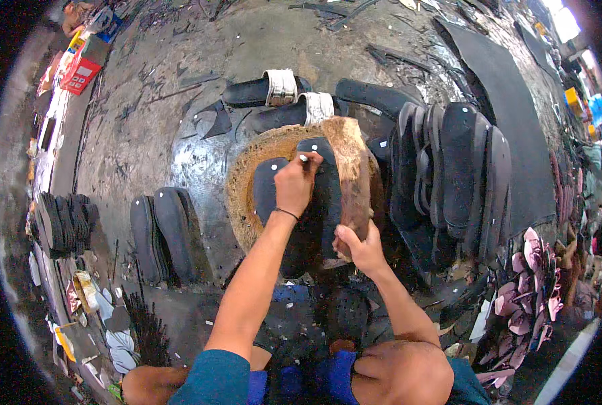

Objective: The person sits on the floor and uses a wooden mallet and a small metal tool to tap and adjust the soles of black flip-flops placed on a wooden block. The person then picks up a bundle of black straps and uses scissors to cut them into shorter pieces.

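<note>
My left hand (295,183) is closed in a fist over the black soles, around a small white-ended thing (304,158) whose kind I cannot make out. Under it, one black sole (328,172) and another black sole (266,182) lie side by side, each with a white round spot near its far end. They rest on a round wooden block (241,169) with a tan rim. My right hand (360,246) is wrapped around the near end of a thick, worn piece of wood (352,169), which extends away from me above the right sole.
Two black slippers with white straps (281,88) lie beyond the block. Stacked dark soles (459,169) stand at the right, with more soles (173,229) at the left. Pink slipper parts (527,297) are piled at the lower right. A black sheet (510,121) and scraps cover parts of the floor.
</note>
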Motion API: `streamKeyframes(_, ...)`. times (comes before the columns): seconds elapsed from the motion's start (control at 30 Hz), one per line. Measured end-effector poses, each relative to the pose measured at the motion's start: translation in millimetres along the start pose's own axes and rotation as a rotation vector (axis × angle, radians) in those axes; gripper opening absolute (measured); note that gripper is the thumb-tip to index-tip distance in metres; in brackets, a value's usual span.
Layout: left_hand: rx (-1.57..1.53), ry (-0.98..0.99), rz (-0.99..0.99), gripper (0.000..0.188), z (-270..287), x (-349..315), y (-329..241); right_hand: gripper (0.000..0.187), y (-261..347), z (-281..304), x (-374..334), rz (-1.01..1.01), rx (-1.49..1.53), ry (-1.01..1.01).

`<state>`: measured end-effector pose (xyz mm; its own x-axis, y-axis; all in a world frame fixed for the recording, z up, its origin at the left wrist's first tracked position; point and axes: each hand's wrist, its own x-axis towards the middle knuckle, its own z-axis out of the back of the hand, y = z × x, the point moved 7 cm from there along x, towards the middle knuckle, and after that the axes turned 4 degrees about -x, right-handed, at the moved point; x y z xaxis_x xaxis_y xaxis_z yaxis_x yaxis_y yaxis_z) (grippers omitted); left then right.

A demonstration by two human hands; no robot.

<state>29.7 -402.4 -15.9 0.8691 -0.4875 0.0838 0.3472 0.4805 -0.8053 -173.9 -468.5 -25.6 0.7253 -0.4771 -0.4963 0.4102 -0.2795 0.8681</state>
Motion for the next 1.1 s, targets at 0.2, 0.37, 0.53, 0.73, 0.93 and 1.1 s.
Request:
streamKeyframes(0.2,-0.974,-0.078,0.449,0.032,25,1,57,0.034,-9,-10,7,-0.121,0.247,0.111)
streamKeyframes(0.37,-0.529,0.177,0.267,0.024,19,-125,-23,0.039,-11,-8,-25,-0.061,0.285,0.040)
streamKeyframes(0.53,-0.762,-0.347,0.425,0.030,69,-137,23,0.050,-11,12,-32,0.058,-0.050,-0.158)
streamKeyframes(0.73,-0.519,-0.296,0.384,0.028,88,-141,67,0.052,2,0,-16,0.165,-0.060,-0.147)
streamKeyframes(0.93,-0.655,-0.090,0.434,0.035,79,-105,40,0.046,-2,32,-44,0.273,-0.109,-0.259)
streamKeyframes(1.1,-0.844,0.062,0.319,0.034,4,-73,1,0.039,-22,32,-87,0.178,0.146,-0.209)
